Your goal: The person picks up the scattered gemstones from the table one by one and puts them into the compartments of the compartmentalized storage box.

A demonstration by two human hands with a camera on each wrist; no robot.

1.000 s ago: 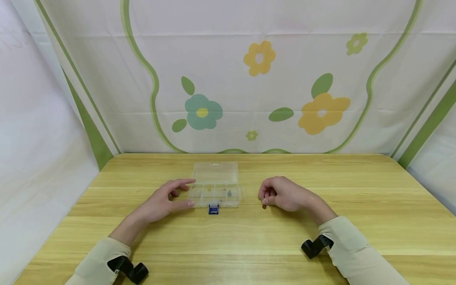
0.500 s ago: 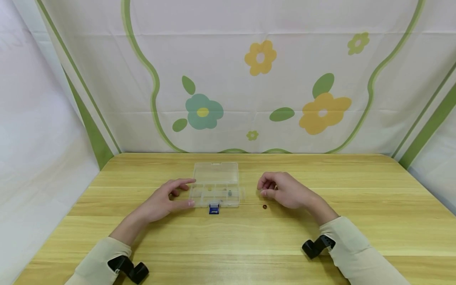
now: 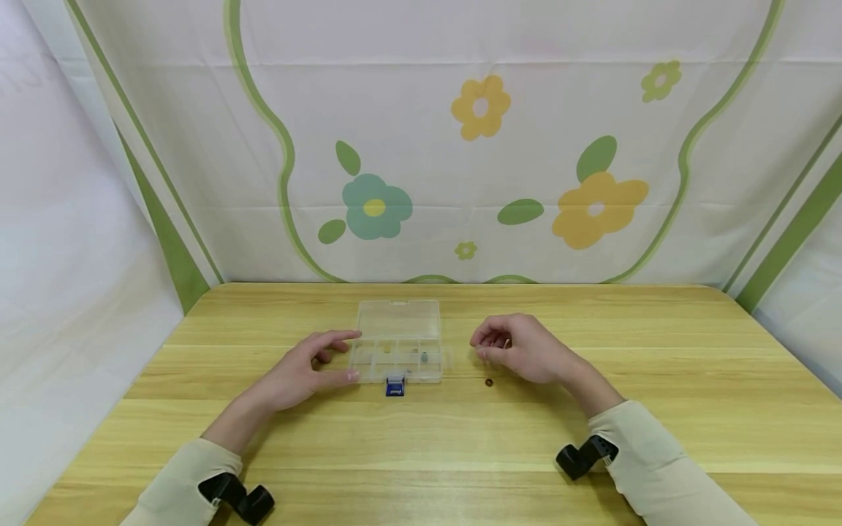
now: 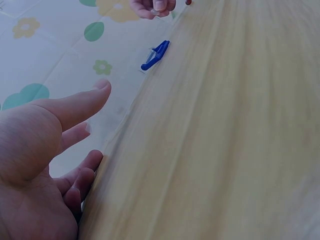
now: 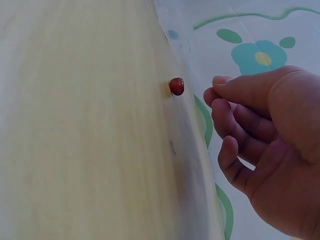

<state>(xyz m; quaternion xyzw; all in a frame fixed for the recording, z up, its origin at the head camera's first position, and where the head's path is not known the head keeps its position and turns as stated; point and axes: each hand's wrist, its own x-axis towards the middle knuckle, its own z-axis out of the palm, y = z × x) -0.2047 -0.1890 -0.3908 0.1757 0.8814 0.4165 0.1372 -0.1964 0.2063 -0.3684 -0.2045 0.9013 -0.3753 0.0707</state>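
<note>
A clear plastic compartment box (image 3: 397,320) stands with its lid raised at the back and a blue latch (image 3: 395,386) hanging at its front. Several small pieces lie inside, a greenish one (image 3: 424,357) on the right. At the box's left end, my left hand (image 3: 296,372) spreads thumb and index finger, tips at its corners; whether they press is unclear. To the right of the box, my right hand (image 3: 526,351) pinches a tiny pale piece (image 4: 155,12) between thumb and index finger, mostly hidden. A reddish-brown bead (image 5: 176,86) lies on the table below that hand.
The wooden table (image 3: 421,467) ends at a white cloth backdrop (image 3: 421,131) printed with flowers. Cloth walls also rise at left and right. Black cameras are strapped to both sleeves.
My right hand has lifted away from the brown bead and moved slightly up and left with the pale piece. The bead stays on the table. My left hand keeps its place.
</note>
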